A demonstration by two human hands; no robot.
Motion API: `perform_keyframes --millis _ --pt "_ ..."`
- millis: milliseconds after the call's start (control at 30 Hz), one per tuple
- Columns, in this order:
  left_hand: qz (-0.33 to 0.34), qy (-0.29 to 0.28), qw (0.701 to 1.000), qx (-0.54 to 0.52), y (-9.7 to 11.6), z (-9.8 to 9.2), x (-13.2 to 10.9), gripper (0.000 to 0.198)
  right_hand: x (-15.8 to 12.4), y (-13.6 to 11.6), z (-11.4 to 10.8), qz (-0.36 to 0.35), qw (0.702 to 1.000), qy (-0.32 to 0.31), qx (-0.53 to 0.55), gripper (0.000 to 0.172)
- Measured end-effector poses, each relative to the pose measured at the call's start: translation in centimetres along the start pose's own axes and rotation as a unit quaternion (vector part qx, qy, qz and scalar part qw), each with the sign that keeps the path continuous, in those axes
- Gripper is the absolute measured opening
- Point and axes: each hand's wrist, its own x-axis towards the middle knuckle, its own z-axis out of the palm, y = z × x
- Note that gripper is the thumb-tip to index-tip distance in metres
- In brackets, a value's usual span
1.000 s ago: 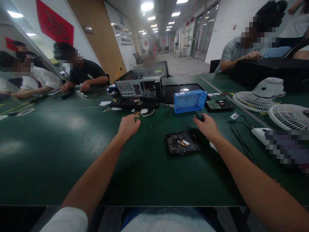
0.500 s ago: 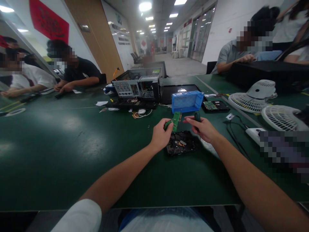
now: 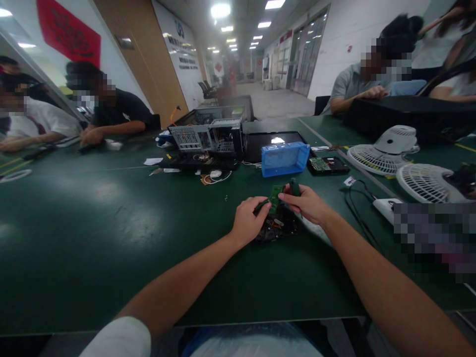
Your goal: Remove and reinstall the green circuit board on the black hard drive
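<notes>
My left hand (image 3: 250,220) is closed on a green circuit board (image 3: 275,197), which it holds up at a tilt. The board's lower end hides part of the opened hard drive (image 3: 273,232) lying on the table beneath it. My right hand (image 3: 309,203) is wrapped around a screwdriver (image 3: 294,187) with a dark green handle, its blade pointing down. The right fingertips also touch the board's right edge.
Behind my hands stands a blue plastic bin (image 3: 284,159) on its side. An open computer case (image 3: 206,134) is farther back. Another hard drive (image 3: 327,165), white fans (image 3: 383,153) and a power strip (image 3: 386,207) lie right. People sit around the green table (image 3: 111,238).
My right hand has come left with the screwdriver, and its fingers now meet the circuit board. The board has dropped slightly, closer over the hard drive. The view has shifted a little.
</notes>
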Motion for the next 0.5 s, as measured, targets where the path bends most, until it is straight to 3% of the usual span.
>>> perform_keyframes --millis 133,267,400,500 --pt "0.063 -0.041 0.996 0.039 -0.5 -1.5 -1.0 0.054 0.6 -0.1 -1.1 -0.008 0.998 0.038 0.058 0.036" --pt "0.066 -0.125 0.988 0.063 -1.7 -3.1 -1.9 0.076 1.5 0.5 -2.5 -0.013 0.984 0.127 0.124 0.040" --pt "0.078 -0.197 0.972 0.102 -2.1 -3.4 -2.0 0.098 2.2 1.4 -3.3 -0.005 0.975 0.172 0.138 0.044" --pt "0.095 -0.218 0.963 0.125 -1.9 -3.2 -1.9 0.112 2.4 1.8 -3.5 -0.008 0.972 0.186 0.145 0.046"
